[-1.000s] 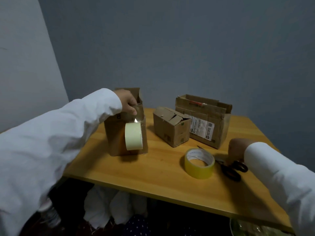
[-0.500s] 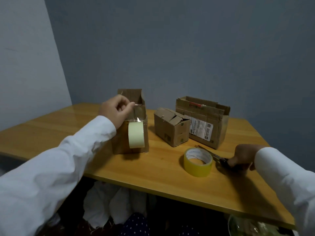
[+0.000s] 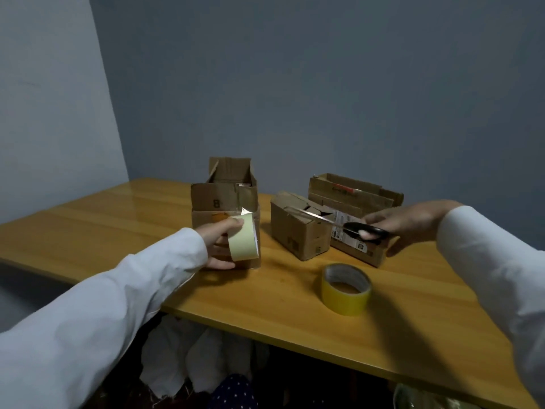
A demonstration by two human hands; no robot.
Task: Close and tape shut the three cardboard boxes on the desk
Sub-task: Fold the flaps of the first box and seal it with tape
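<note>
Before the boxes, left hand (image 3: pixel 219 242) round pale tape roll (image 3: pixel 243 242), right hand (image 3: pixel 404 228) seemingly gripping scissors (image 3: pixel 358 230).

Both arms in white sleeves reached forward, left hand (image 3: pixel 219 242) curled around a pale tape roll (image 3: pixel 242 241), thumb below, right hand (image 3: pixel 408 224) raised, fingers through black scissors (image 3: pixel 348 227), blades pointed left

Three cardboard boxes (image 3: pixel 225 208) (image 3: pixel 298 225) (image 3: pixel 354 202) stand in a row across the back of the surface (image 3: pixel 118 231), with a narrow gap between the left and middle ones. A yellow tape roll (image 3: pixel 345 289) lies in front of the middle box. To your left and along the near edge, the wood lies open.
</note>
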